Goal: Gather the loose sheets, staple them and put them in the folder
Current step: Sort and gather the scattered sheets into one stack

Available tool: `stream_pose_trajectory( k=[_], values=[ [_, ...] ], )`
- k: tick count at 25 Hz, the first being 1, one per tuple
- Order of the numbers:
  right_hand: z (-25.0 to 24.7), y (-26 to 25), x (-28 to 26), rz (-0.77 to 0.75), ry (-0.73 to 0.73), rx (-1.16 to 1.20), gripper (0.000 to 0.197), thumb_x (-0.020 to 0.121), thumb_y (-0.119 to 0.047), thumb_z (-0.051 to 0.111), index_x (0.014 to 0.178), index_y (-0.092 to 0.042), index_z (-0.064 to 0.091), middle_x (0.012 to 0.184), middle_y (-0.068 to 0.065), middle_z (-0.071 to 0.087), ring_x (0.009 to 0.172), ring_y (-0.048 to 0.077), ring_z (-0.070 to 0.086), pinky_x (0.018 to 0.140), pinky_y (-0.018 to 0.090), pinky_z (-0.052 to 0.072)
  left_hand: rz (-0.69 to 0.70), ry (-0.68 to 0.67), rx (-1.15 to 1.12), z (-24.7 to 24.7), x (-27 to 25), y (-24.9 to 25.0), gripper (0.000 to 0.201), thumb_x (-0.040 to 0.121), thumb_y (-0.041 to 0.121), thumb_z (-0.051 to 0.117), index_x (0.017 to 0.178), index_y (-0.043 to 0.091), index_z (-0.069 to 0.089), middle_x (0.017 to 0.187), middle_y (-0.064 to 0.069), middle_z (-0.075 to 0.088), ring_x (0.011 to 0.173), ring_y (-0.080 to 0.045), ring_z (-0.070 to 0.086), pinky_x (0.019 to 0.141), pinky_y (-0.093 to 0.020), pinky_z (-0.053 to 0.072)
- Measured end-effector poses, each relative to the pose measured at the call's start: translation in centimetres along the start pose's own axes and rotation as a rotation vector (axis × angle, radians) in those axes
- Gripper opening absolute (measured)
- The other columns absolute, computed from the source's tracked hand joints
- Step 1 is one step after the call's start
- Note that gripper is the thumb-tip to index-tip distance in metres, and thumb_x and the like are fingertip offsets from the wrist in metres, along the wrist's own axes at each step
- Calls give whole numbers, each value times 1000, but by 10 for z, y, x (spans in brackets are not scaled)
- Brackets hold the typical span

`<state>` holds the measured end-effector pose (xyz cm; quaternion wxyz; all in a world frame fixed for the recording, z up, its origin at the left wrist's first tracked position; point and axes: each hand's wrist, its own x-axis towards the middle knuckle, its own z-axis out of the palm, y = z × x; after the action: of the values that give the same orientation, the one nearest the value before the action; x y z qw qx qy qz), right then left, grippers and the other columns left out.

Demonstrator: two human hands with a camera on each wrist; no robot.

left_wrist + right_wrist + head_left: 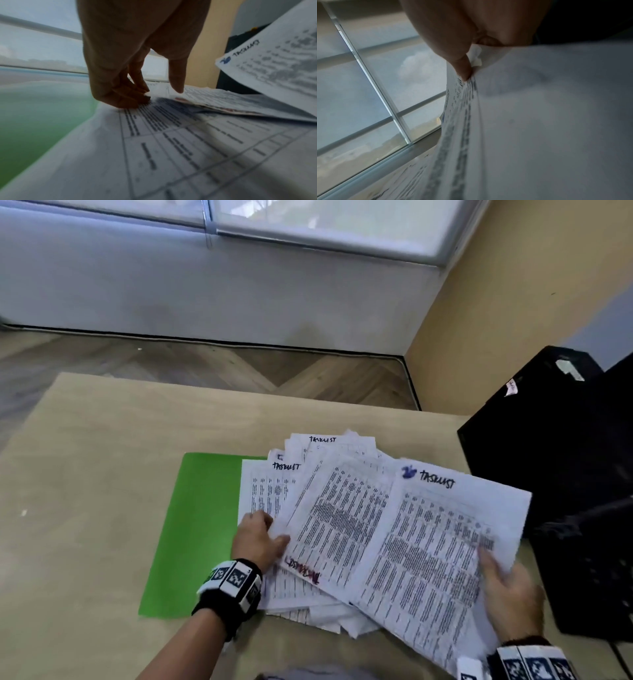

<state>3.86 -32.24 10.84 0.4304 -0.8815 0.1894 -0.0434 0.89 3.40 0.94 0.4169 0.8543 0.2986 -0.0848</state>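
Observation:
Loose printed sheets [335, 508] headed "TASKLIST" lie fanned on the table, partly over a green folder [191, 525] that lies flat at their left. My left hand [270, 529] is at the fan's left edge. In the left wrist view its curled fingers [135, 100] press on a lower sheet [171, 148], and its thumb lies on the edge of the sheets above. My right hand [493, 559] pinches the right edge of the top sheets [445, 542] and holds them raised. The right wrist view shows its thumb [464, 69] clamped on those sheets [539, 121]. No stapler is in view.
A black box-like case [548, 457] stands at the table's right edge, close to my right hand. The light wooden table [102, 474] stretches bare to the left of and behind the folder. Beyond it are a wooden floor and a window wall.

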Motion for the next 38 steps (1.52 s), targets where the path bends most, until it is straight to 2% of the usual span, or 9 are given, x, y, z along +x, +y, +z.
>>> stream_pose_trajectory(
  k=[5, 8, 11, 14, 20, 28, 34, 36, 38],
  values=[
    [-8, -17, 8, -163, -128, 116, 10, 93, -22, 61, 102, -19, 66, 86, -17, 74, 87, 1, 68, 73, 15, 53, -15, -76, -125, -6, -1, 7, 8, 87, 19, 68, 87, 14, 62, 77, -2, 69, 66, -15, 68, 63, -31, 59],
    [-8, -32, 20, -317, -330, 43, 19, 90, -26, 64, 84, -11, 75, 76, -3, 77, 74, 4, 72, 66, 17, 55, 51, -26, -254, -22, 1, 16, 11, 93, 21, 60, 84, 16, 65, 77, -5, 67, 64, -17, 62, 56, -24, 52],
    [4, -46, 34, -343, -443, -27, 54, 94, -35, 60, 48, -14, 41, 39, -1, 41, 36, 11, 43, 44, 20, 36, 90, -31, -315, -39, 6, 26, 12, 94, 21, 58, 87, 15, 66, 77, -3, 66, 62, -14, 59, 53, -19, 45],
    [39, -31, 55, -255, -474, -42, 65, 91, -60, 55, 83, 5, 59, 83, 29, 66, 79, 42, 64, 78, 47, 55, 97, -25, -281, -39, 6, 29, 11, 94, 22, 59, 88, 14, 64, 79, -3, 66, 63, -15, 61, 49, -16, 45],
    [95, -11, 41, 143, -585, 180, 40, 104, -27, 43, 140, -10, 48, 137, 2, 52, 123, 20, 48, 106, 34, 35, -240, 42, -492, -5, -7, 10, 59, 66, 32, 88, 106, 11, 51, 98, -8, 64, 87, -24, 66, 77, -37, 57],
    [100, 27, 40, 575, -481, 587, 35, 95, -15, 58, 127, -1, 59, 117, 26, 68, 107, 43, 64, 102, 63, 43, -161, 195, -262, 21, -17, 32, 20, 89, 25, 61, 75, 12, 56, 68, -2, 57, 66, -23, 56, 59, -28, 43],
    [72, -3, 42, 279, -497, 445, 37, 80, -22, 76, 109, -1, 70, 97, 17, 77, 89, 36, 73, 87, 55, 56, -137, 176, -418, 10, -17, 37, 32, 96, 28, 56, 67, 14, 58, 66, -3, 59, 61, -18, 51, 56, -27, 44],
    [34, -28, 59, -114, -474, 164, 59, 67, -63, 76, 97, -12, 75, 87, -3, 79, 81, 17, 75, 78, 37, 60, -134, 184, -456, -3, -15, 34, 22, 93, 29, 62, 75, 16, 62, 73, 0, 64, 66, -16, 58, 56, -25, 49],
    [-5, -59, 70, -529, -572, -82, 43, 76, -64, 68, 90, -24, 72, 85, -15, 74, 78, 2, 70, 68, 26, 56, -125, 165, -519, -18, -9, 32, 19, 87, 32, 68, 80, 14, 64, 76, 0, 67, 68, -16, 61, 57, -24, 48]
  ],
)
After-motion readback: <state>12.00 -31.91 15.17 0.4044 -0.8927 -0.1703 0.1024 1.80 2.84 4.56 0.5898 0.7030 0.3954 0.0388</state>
